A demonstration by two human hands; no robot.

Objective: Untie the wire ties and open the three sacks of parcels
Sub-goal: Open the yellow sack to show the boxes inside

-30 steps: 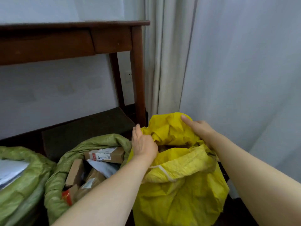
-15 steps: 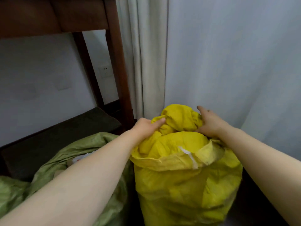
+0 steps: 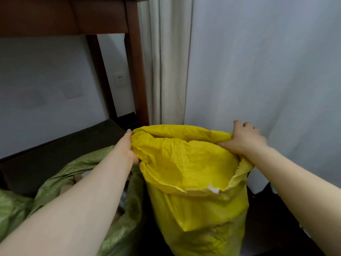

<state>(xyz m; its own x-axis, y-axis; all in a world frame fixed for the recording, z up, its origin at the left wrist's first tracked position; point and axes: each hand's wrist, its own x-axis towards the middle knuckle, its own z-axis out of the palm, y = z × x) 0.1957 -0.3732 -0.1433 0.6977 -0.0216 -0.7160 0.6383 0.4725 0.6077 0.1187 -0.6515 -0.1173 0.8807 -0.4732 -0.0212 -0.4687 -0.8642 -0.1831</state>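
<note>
The left hand point(image 3: 129, 147) and right hand point(image 3: 243, 140) each grip opposite edges of the crinkled yellow woven-plastic sack point(image 3: 193, 183), which stands upright beside the green woven sack point(image 3: 118, 230); a harder pull might tear its frayed rim or topple it.

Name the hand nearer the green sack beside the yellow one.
Left. The left hand grips the yellow sack's rim on the side bordering the green sack, just above it. The right hand grips the opposite rim, with the yellow sack between.
</note>
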